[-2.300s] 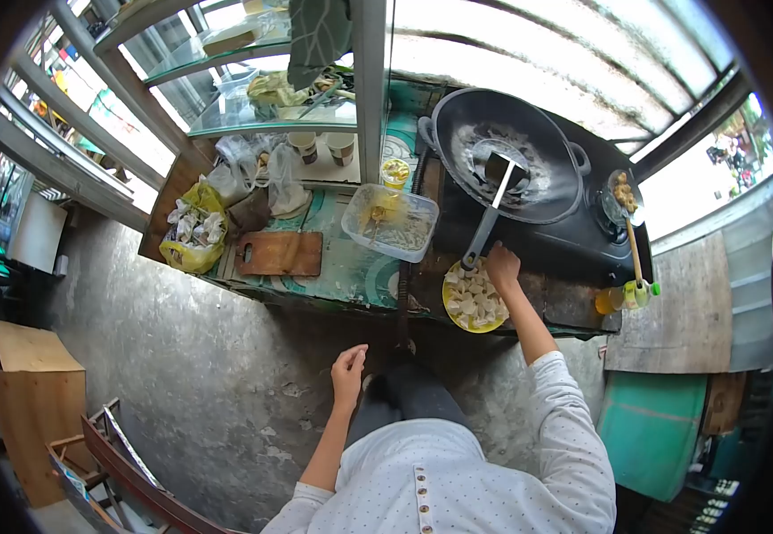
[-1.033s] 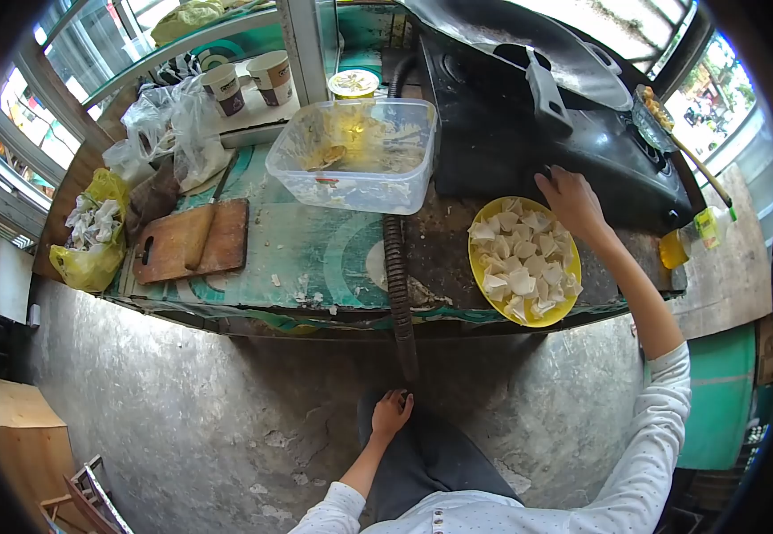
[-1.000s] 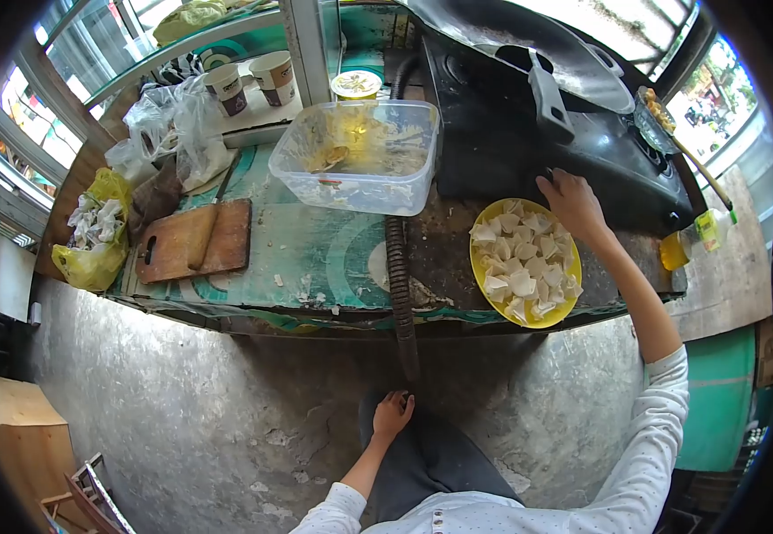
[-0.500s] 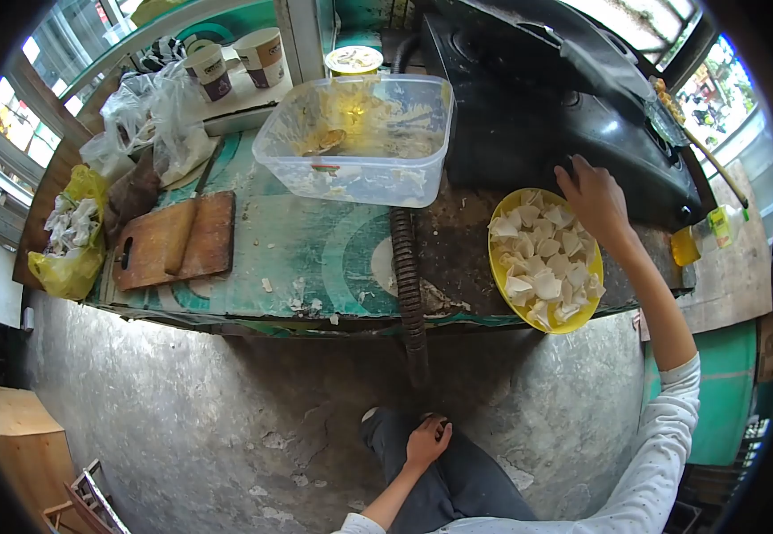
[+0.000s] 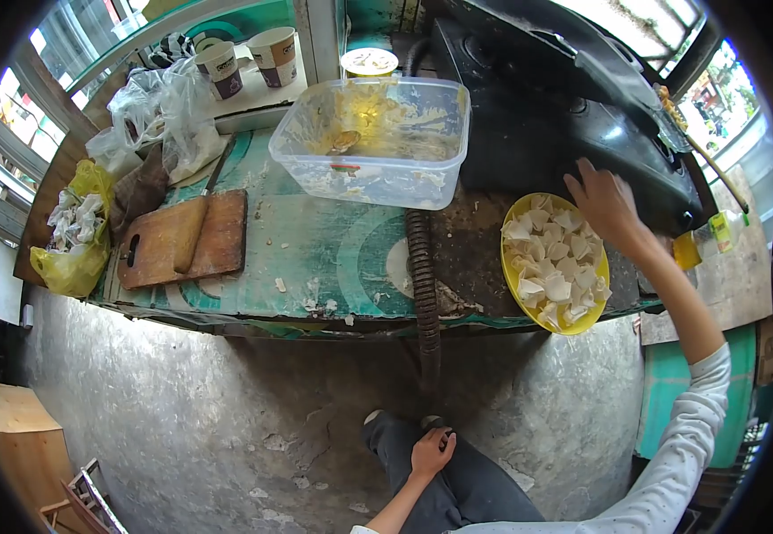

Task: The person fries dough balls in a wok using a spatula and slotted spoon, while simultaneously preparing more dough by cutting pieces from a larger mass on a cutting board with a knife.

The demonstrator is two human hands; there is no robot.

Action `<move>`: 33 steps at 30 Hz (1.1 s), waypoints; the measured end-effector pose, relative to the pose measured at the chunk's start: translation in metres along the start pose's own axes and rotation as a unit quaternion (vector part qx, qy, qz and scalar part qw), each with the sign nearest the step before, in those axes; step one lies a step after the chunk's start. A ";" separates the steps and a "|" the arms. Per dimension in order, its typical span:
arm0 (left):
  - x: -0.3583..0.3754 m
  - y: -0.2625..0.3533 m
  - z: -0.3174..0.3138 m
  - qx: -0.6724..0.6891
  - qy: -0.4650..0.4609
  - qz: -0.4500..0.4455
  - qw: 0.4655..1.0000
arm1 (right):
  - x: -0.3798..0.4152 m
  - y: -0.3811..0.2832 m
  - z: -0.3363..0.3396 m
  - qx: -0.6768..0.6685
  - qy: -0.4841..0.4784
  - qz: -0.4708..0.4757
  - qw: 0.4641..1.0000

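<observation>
My right hand (image 5: 607, 203) reaches to the front edge of a black gas stove (image 5: 538, 142), fingers stretched out and apart with nothing seen between them. Right below its fingers is a yellow plate (image 5: 512, 279) heaped with pale, folded wrapper-like pieces (image 5: 554, 258). My left hand (image 5: 433, 451) rests on my dark trousers near the knee, its fingers curled; a small dark spot shows between them, and I cannot tell what it is. Left of the stove stands a clear plastic tub (image 5: 369, 182), smeared with yellowish residue, with a spoon (image 5: 345, 141) in it.
A wooden board (image 5: 151, 254) with a rolling pin (image 5: 190, 236) lies on the green tabletop, beside a yellow bag (image 5: 66, 271) and clear plastic bags (image 5: 164, 107). Paper cups (image 5: 273, 58) stand behind. A ribbed hose (image 5: 421, 267) hangs over the front edge. A bottle (image 5: 716, 233) lies right of the stove.
The view has shifted slightly, so the table things sit a little further right. My right hand stays by the stove's front edge; my left hand stays on my leg.
</observation>
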State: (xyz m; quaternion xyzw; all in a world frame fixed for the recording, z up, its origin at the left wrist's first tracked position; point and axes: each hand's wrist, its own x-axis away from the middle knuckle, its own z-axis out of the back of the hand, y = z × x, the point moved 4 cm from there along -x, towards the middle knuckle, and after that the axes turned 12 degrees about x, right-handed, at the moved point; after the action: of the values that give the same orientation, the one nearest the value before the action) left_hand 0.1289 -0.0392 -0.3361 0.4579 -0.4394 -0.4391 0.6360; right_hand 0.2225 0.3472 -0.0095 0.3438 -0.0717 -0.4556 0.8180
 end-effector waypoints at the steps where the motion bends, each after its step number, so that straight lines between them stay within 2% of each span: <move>1: 0.001 0.001 -0.001 0.000 0.001 0.000 1.000 | 0.001 0.010 -0.014 -0.233 -0.067 -0.117 0.963; 2: 0.004 0.001 -0.001 0.009 0.004 0.007 1.000 | 0.004 0.015 -0.031 -0.450 -0.131 -0.224 0.854; 3: 0.005 0.000 0.000 0.015 0.007 0.014 1.000 | 0.007 0.015 -0.043 -0.543 -0.174 -0.295 0.767; 4: 0.007 0.002 0.000 0.013 0.009 0.015 1.000 | 0.007 0.014 -0.048 -0.545 -0.175 -0.294 0.766; 6: 0.009 0.005 0.001 0.018 0.021 0.020 0.999 | 0.005 0.010 -0.036 -0.455 -0.080 -0.216 0.860; 7: 0.010 0.007 0.001 0.017 0.022 0.021 0.999 | 0.004 0.007 -0.027 -0.290 -0.076 -0.195 0.934; 8: 0.012 0.007 0.000 0.023 0.019 0.032 0.999 | 0.002 0.006 -0.021 -0.290 -0.077 -0.194 0.934; 10: 0.013 0.010 -0.005 0.035 0.014 0.046 0.998 | -0.003 -0.002 -0.007 -0.091 -0.033 -0.031 0.995; 11: 0.015 0.011 -0.009 0.040 0.011 0.058 0.997 | -0.002 0.000 -0.009 -0.088 -0.036 -0.028 0.995; 13: 0.015 0.012 -0.010 0.047 0.009 0.072 0.996 | 0.001 -0.010 -0.009 0.138 0.047 0.120 0.982; 17: 0.022 0.014 -0.018 0.053 -0.001 0.095 0.994 | -0.001 -0.011 0.001 0.167 0.050 0.148 0.974; 19: 0.024 0.015 -0.021 0.049 -0.005 0.097 0.994 | -0.001 -0.010 0.004 0.117 -0.034 0.117 0.986; 20: 0.024 0.016 -0.022 0.048 -0.013 0.094 0.994 | -0.001 -0.008 0.005 0.117 -0.034 0.118 0.985; 26: 0.024 0.016 -0.019 0.048 -0.007 0.075 0.996 | -0.003 0.001 0.002 0.104 0.013 0.142 0.984; 28: 0.023 0.014 -0.016 0.047 -0.006 0.068 0.997 | -0.001 0.005 -0.003 0.049 0.047 0.122 0.990; 33: 0.020 0.010 -0.013 0.040 0.002 0.049 0.998 | 0.001 0.005 -0.008 -0.007 0.047 0.081 0.996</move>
State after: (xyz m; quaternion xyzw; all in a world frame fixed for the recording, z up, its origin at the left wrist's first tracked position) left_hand 0.1473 -0.0542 -0.3257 0.4620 -0.4773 -0.3883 0.6387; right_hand 0.2304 0.3520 -0.0128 0.3522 -0.0575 -0.3718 0.8570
